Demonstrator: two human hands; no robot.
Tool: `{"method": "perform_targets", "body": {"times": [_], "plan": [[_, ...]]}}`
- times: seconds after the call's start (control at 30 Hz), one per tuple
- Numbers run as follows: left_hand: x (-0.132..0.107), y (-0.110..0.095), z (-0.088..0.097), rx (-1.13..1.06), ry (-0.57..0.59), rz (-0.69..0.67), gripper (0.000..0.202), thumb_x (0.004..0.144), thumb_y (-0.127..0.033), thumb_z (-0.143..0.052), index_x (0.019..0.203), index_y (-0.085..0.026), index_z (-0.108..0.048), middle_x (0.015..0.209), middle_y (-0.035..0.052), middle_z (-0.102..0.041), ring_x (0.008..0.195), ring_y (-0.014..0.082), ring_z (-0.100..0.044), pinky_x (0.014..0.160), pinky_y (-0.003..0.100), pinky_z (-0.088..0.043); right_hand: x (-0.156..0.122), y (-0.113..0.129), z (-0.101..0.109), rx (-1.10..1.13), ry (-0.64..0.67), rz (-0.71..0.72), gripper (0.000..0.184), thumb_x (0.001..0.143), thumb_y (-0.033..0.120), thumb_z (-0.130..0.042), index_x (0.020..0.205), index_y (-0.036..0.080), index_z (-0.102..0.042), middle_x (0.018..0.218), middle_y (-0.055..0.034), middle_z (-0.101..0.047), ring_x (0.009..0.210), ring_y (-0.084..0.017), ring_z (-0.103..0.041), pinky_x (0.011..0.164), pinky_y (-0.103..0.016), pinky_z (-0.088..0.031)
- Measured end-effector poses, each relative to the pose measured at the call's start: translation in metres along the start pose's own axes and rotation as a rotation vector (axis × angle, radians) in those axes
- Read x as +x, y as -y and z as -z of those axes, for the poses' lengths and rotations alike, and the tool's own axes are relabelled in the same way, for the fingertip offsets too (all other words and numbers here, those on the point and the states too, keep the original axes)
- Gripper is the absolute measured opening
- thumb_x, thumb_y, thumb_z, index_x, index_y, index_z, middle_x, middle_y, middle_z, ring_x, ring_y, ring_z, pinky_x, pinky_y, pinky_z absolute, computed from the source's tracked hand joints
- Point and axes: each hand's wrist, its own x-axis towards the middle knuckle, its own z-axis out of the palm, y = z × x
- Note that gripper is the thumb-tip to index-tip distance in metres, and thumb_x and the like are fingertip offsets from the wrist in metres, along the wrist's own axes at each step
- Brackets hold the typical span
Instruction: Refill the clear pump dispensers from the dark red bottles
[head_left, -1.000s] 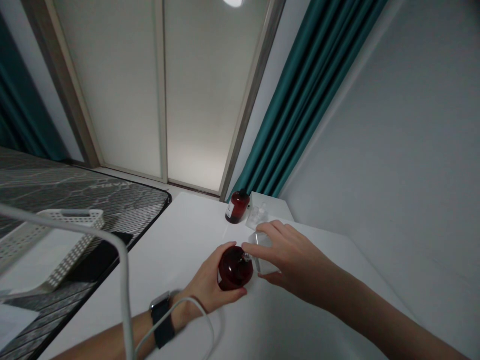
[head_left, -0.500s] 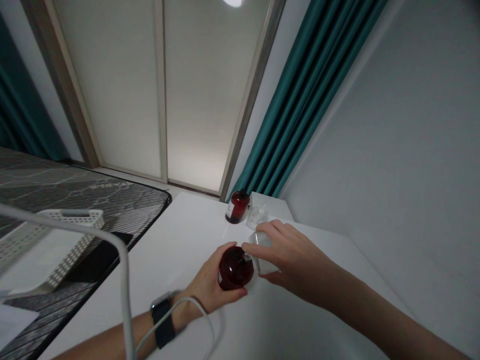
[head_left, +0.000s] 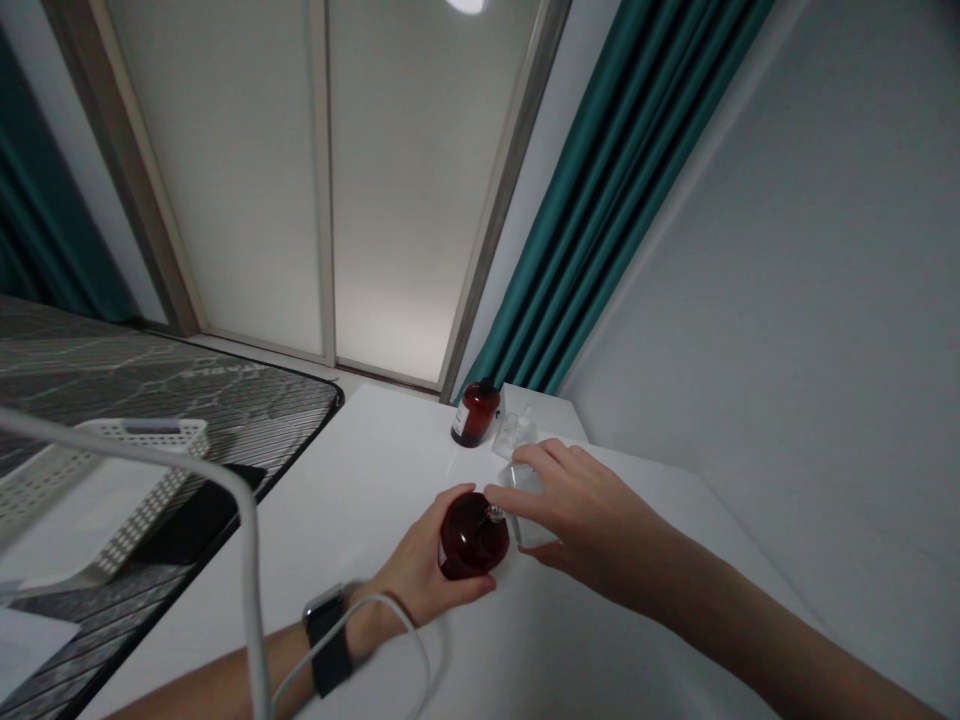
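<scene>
My left hand point(head_left: 416, 570) wraps around a dark red round bottle point(head_left: 471, 535) resting on the white table point(head_left: 360, 480). My right hand point(head_left: 581, 515) grips a clear square container point(head_left: 525, 505) right beside the bottle, its forefinger touching the bottle's small neck. A smartwatch sits on my left wrist point(head_left: 328, 640).
A second red bottle with a black cap point(head_left: 475, 412) and a small clear bottle point(head_left: 516, 430) stand at the table's far edge. A white perforated basket point(head_left: 112, 490) lies on a grey patterned mat at left. A white cable point(head_left: 247, 560) arcs across the foreground. Teal curtains hang behind.
The red bottle has shifted very slightly under my left hand. Both hands keep their hold.
</scene>
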Motion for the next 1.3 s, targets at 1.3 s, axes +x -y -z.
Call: {"method": "perform_targets", "body": {"times": [1.3], "plan": [[0.0033, -0.0024, 0.0, -0.095, 0.039, 0.007, 0.085, 0.066, -0.026, -0.08, 0.138, -0.019, -0.036, 0.138, 0.0138, -0.051, 0.131, 0.0341, -0.05, 0.115, 0.053, -0.036, 0.0005, -0.0014, -0.0056, -0.091, -0.055, 0.029, 0.065, 0.064, 0.027, -0.091, 0.121, 0.031, -0.06, 0.113, -0.0105, -0.063, 0.099, -0.031, -0.058, 0.074, -0.039, -0.048]]}}
